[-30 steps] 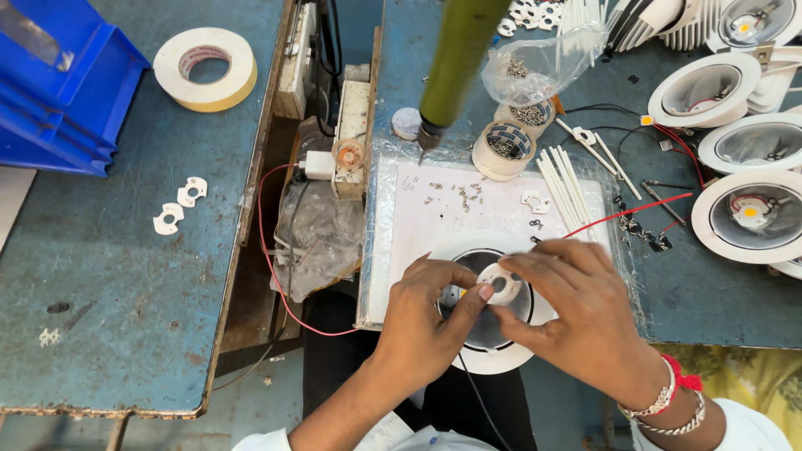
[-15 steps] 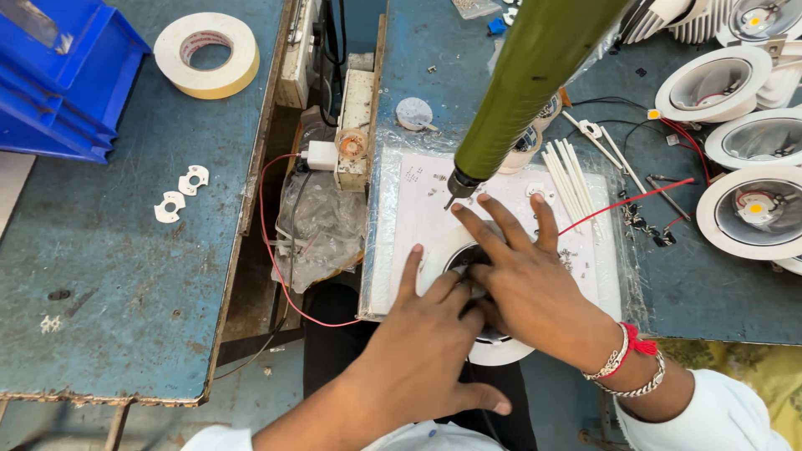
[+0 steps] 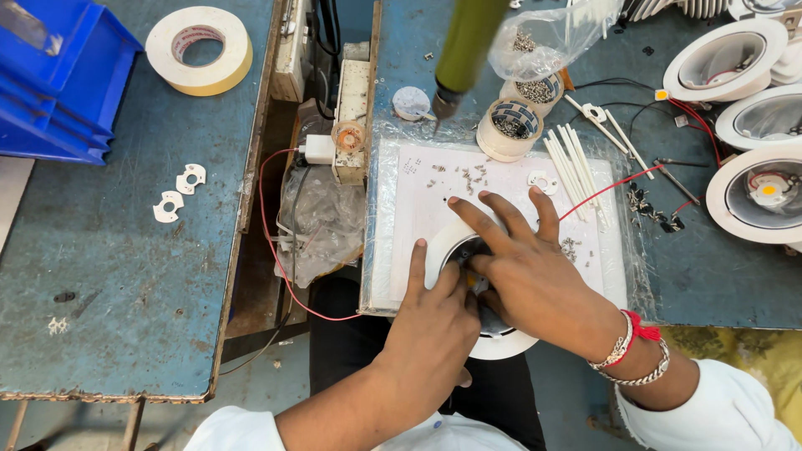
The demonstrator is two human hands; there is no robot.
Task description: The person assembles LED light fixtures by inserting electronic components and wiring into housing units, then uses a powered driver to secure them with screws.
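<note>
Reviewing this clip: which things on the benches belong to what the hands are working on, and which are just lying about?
In hand:
- left hand and right hand, both on the white round lamp housing
- loose screws on the white work mat
- hanging green screwdriver

Lying about:
- tape roll
- blue bins
- two white brackets
- finished lamp housings

Clear plastic bag of small screws at bench top centre, beside a tape-roll cup; crumpled clear bag in the gap between benches; no labels, signs, screens.
</note>
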